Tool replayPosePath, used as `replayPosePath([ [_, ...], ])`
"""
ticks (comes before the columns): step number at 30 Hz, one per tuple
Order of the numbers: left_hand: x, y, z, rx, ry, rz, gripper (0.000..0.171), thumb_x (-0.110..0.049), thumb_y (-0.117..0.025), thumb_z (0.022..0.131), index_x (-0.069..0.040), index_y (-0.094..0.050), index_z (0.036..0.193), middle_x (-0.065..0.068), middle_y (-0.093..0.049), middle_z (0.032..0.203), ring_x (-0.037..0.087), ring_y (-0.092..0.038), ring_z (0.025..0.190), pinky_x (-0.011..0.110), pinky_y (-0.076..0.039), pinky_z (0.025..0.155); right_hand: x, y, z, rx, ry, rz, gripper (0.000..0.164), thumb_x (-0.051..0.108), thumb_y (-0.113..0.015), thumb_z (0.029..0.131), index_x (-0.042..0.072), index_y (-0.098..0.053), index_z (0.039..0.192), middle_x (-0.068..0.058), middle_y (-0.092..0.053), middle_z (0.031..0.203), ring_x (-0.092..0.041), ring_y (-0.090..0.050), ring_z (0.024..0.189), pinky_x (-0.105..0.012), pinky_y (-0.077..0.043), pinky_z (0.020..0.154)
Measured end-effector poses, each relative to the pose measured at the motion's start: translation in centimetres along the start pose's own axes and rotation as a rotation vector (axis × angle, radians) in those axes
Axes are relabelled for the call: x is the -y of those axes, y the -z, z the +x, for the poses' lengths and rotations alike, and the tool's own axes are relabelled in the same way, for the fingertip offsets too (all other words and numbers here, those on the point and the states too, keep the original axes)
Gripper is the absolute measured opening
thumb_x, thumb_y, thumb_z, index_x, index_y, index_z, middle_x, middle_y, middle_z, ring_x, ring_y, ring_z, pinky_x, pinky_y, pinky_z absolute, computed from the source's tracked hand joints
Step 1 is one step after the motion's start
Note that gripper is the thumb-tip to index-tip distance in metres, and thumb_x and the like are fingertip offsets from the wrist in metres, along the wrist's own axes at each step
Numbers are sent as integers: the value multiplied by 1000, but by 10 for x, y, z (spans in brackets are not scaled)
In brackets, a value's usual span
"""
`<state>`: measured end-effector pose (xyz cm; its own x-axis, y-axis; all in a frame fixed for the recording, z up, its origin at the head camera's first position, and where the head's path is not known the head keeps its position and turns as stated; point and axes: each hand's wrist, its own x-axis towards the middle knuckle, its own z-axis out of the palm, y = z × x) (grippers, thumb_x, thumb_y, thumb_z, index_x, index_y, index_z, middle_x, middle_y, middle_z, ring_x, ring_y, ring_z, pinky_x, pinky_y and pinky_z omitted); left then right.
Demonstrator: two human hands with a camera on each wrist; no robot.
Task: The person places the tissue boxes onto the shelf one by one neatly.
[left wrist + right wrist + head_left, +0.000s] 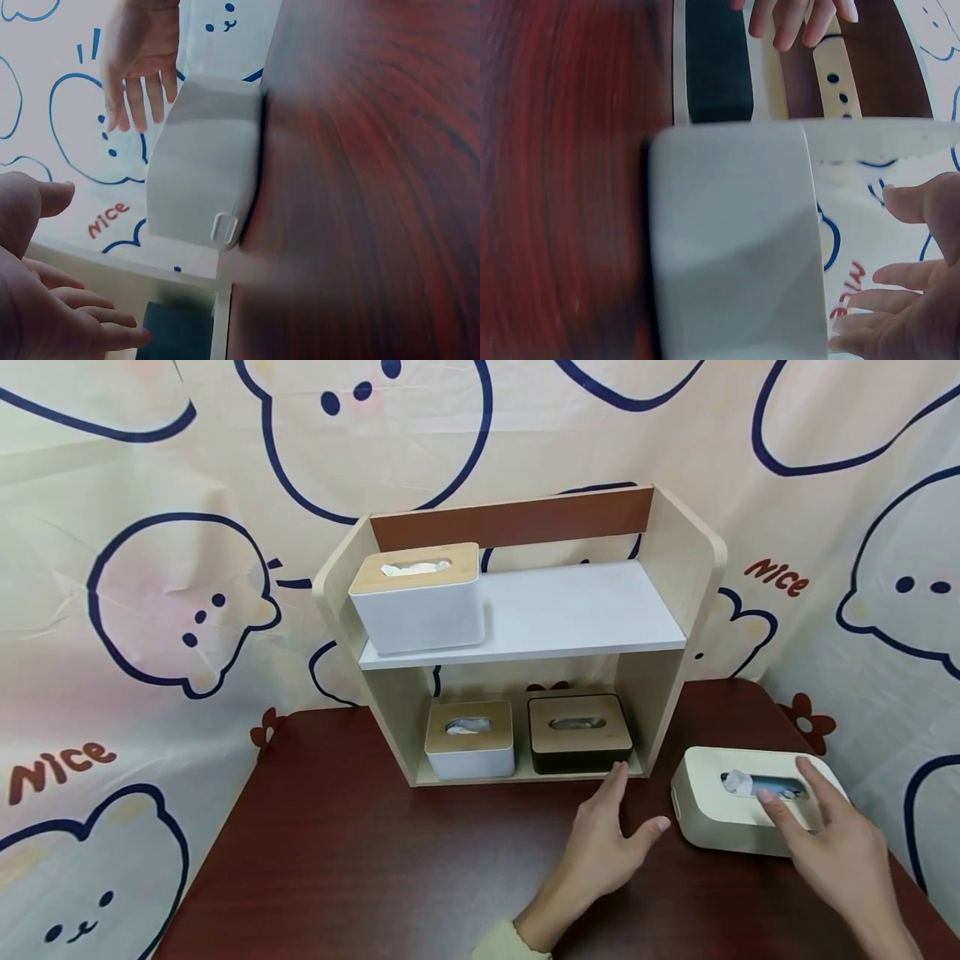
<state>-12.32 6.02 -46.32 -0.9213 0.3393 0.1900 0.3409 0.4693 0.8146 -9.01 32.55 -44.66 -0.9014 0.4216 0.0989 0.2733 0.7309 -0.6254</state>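
A cream tissue box (738, 814) with rounded corners stands on the table at the right of the shelf, tissue showing in its slot. Over its right part hovers my right hand (843, 852), fingers extended; the right wrist view shows this hand (907, 292) apart from the box (735, 240). My left hand (596, 847) is held above the table before the shelf, its fingers spread and holding nothing. Nearest its fingertips is a black tissue box (581, 752) with a wooden lid, on the lower shelf. In the left wrist view the cream box (202, 157) shows a small side tab.
A two-tier shelf (585, 610) stands at the back of the dark red table (337, 860). On its top tier, at left, sits a large white tissue box (427, 618) with a wooden lid. A smaller white tissue box (470, 756) is on the lower tier, left of the black one.
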Motion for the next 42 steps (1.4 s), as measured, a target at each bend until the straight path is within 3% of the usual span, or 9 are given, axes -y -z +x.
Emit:
replayPosePath([
  [10,-11,-20,6,76,5,13,85,-46,-73,102,-6,-36,167,11,-38,173,23,-42,158,36,-44,125,-30,10,0,-69,-89,15,89,44,-58,110,-3,-12,170,-31,-10,176,-56,-19,160,-74,-22,126],
  [19,-18,-40,14,129,39,-13,95,-52,-75,98,-12,-28,171,4,-28,177,24,-40,158,35,-42,125,-59,9,8,104,-172,56,105,51,-59,108,-7,6,168,-40,9,170,-65,-12,155,-80,-29,116],
  [21,-19,-45,16,127,36,-14,97,-52,-76,97,-12,-27,171,4,-28,178,24,-40,158,34,-42,125,-66,7,11,149,-135,99,100,50,-62,107,-11,-5,163,-46,-2,169,-67,-18,153,-66,-41,117],
  [23,-20,-50,17,127,29,-11,99,-52,-77,97,-11,-27,171,6,-28,177,25,-39,159,34,-42,125,-73,4,14,184,-77,140,92,47,-65,107,-12,-13,156,-49,-14,166,-67,-20,152,-35,-56,111],
  [25,-20,-55,19,133,28,-15,100,-51,-78,96,-13,-25,172,7,-27,177,25,-40,159,35,-44,124,-80,2,16,226,-44,172,98,46,-65,107,-10,-6,162,-48,-15,166,-65,-19,153,-6,-55,89],
  [27,-20,-59,20,138,33,-24,102,-49,-80,95,-17,-22,173,8,-28,177,26,-40,158,36,-45,123,-85,-1,18,249,-18,185,104,45,-65,107,-7,1,168,-47,-15,167,-66,-20,151,4,-39,65],
  [35,-19,-72,20,106,58,-26,97,-42,-80,97,-14,-26,172,10,-35,174,20,-44,155,29,-45,121,-87,-7,18,207,-83,163,104,47,-60,108,3,10,170,-42,-5,171,-66,-22,151,0,-42,62],
  [38,-18,-75,21,91,61,-25,92,-37,-80,98,-12,-29,171,11,-37,173,20,-45,154,28,-45,121,-88,-7,19,222,-125,156,101,48,-59,109,0,5,170,-44,-9,170,-67,-24,151,-24,-64,77],
  [42,-17,-78,21,67,38,-34,84,-30,-79,100,-8,-35,168,13,-39,171,20,-45,154,27,-45,120,-92,-8,19,221,-149,149,97,47,-56,110,-1,2,171,-46,-14,168,-68,-28,149,-41,-66,79],
])
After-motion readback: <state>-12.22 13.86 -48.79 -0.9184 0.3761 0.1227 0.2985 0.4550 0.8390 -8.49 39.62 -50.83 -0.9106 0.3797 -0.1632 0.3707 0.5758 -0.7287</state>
